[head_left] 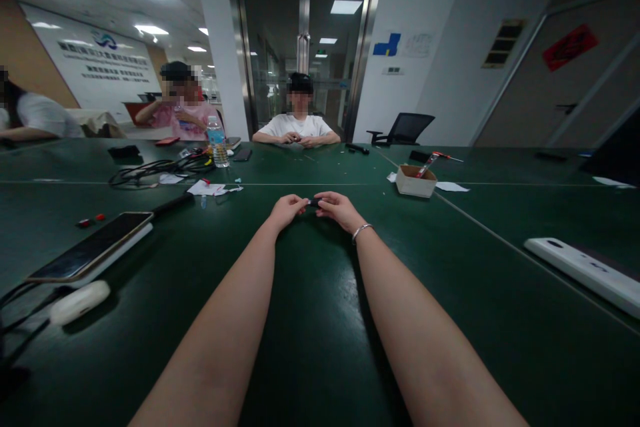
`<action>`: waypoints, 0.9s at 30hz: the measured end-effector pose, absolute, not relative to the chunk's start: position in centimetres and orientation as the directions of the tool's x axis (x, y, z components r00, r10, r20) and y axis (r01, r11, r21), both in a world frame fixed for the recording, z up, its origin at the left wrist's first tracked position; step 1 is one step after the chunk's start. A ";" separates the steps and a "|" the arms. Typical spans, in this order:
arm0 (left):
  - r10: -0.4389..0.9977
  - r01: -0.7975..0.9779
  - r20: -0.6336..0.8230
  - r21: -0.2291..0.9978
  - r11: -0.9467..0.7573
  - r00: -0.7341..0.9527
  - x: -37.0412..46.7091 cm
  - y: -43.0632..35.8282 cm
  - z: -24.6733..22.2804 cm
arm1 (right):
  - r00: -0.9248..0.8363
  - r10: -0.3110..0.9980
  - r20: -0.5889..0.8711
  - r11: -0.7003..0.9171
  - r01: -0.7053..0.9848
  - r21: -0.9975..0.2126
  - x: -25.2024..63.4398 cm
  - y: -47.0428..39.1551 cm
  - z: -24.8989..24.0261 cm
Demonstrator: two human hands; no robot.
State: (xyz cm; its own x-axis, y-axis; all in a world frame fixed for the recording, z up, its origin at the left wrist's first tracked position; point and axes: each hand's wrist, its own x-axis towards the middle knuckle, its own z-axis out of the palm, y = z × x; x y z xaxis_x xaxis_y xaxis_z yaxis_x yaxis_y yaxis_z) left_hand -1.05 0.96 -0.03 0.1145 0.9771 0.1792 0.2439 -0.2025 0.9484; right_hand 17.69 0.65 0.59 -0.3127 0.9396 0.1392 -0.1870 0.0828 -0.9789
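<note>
Both my arms reach forward over the dark green table [320, 320]. Between my hands is a small black object [315, 202], too small to name, with a light or metallic bit at its left end. My left hand [290, 211] pinches that left end between thumb and fingertips. From the other side, my right hand [343, 209] grips the black part with thumb and fingers. A silver bracelet [362, 232] circles my right wrist. My fingers cover part of the object.
At left lie a phone [95, 247], a white rounded device [80, 302] and black cables [150, 172]. A water bottle [217, 141] stands farther back. To the right are a small box [416, 182] and a white power strip [585, 273]. A person [299, 123] sits opposite; others sit at left.
</note>
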 end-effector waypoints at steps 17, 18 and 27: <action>0.971 0.197 0.218 0.952 -0.234 0.100 -0.6 0.3 0.4 | -0.296 0.951 0.084 0.032 -0.177 -0.984 17.4 0.1 1.0; 0.969 0.202 0.226 0.949 -0.243 0.102 -0.6 0.3 0.4 | -0.300 0.950 0.085 0.032 -0.176 -0.984 17.4 0.1 1.0; 0.966 0.240 0.226 0.938 -0.251 0.127 -0.7 0.6 -0.1 | -0.338 0.937 0.091 0.034 -0.170 -0.985 17.5 0.4 0.8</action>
